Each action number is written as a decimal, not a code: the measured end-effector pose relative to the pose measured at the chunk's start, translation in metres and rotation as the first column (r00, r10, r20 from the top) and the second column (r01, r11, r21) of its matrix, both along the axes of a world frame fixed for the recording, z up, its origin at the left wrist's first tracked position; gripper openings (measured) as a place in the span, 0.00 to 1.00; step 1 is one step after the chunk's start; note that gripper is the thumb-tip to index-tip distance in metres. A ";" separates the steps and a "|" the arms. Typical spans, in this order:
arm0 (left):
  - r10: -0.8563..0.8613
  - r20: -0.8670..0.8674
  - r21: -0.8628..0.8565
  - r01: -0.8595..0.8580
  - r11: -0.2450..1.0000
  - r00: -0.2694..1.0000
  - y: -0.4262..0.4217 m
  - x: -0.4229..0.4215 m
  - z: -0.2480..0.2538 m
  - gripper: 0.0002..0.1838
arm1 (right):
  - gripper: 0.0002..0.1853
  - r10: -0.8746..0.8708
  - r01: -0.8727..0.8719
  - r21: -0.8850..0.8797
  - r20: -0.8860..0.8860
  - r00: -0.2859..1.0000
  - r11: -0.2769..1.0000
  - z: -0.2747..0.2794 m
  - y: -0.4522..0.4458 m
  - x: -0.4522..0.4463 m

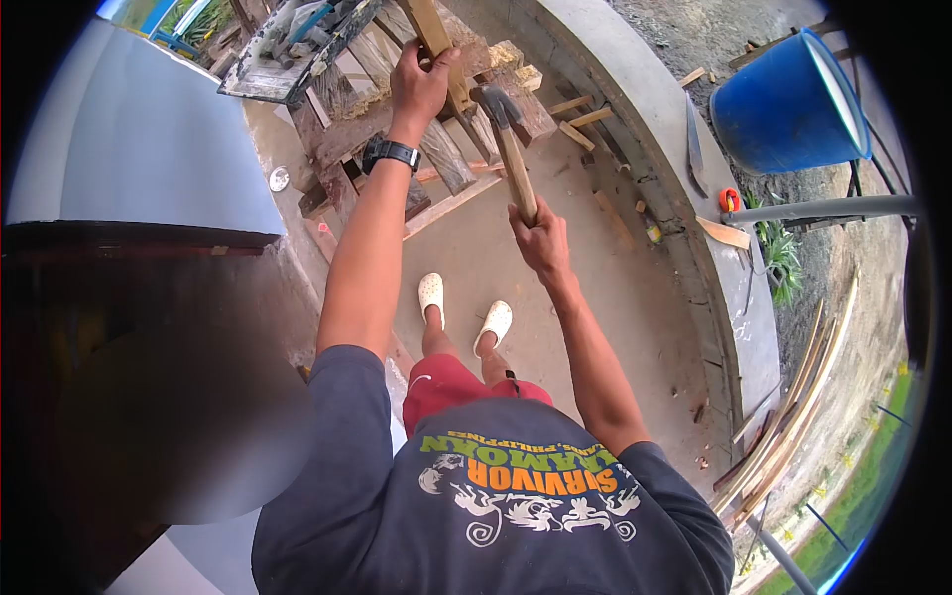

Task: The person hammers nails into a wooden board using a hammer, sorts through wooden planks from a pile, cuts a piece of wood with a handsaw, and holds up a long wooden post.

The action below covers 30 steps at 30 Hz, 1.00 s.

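At top centre, the left hand [420, 87] has its fingers around a long, light-brown wooden piece [429, 26], the right hand [541, 240] grasps a dark-headed, wooden-handled hammer [517, 167], and work seems unfinished.

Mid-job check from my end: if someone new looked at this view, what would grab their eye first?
Probably the big blue drum at the upper right, on the ground beyond the low curved wall. Next, the hammer near the centre, its handle in the right hand, while the left hand holds a piece of wood at the top. Lower down, the white clogs stand out against the floor.
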<state>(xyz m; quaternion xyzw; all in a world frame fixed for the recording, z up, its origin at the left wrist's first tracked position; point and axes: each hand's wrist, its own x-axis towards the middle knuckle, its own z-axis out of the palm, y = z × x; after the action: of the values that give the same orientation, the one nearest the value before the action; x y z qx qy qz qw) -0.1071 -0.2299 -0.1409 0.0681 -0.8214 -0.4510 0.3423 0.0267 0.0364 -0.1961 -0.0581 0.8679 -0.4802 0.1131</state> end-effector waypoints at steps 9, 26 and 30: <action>0.014 0.055 0.035 -0.016 0.999 0.998 0.000 0.001 0.002 0.25 | 0.15 -0.022 -0.001 -0.136 -0.169 0.985 0.991 0.002 0.000 0.013; -0.037 0.119 0.132 0.021 0.991 0.992 0.004 0.005 0.008 0.28 | 0.17 -0.026 0.027 0.012 -0.074 0.997 1.000 -0.010 -0.009 0.005; -0.108 0.253 0.154 0.070 0.986 0.961 -0.008 0.015 -0.007 0.33 | 0.18 -0.100 0.099 -0.059 -0.013 0.995 0.993 0.014 0.023 0.045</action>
<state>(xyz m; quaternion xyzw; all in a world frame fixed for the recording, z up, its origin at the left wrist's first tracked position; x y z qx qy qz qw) -0.0926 -0.2378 -0.1479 0.1142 -0.8268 -0.5112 0.2051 0.0713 0.0594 -0.1820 -0.0219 0.8564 -0.5097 0.0801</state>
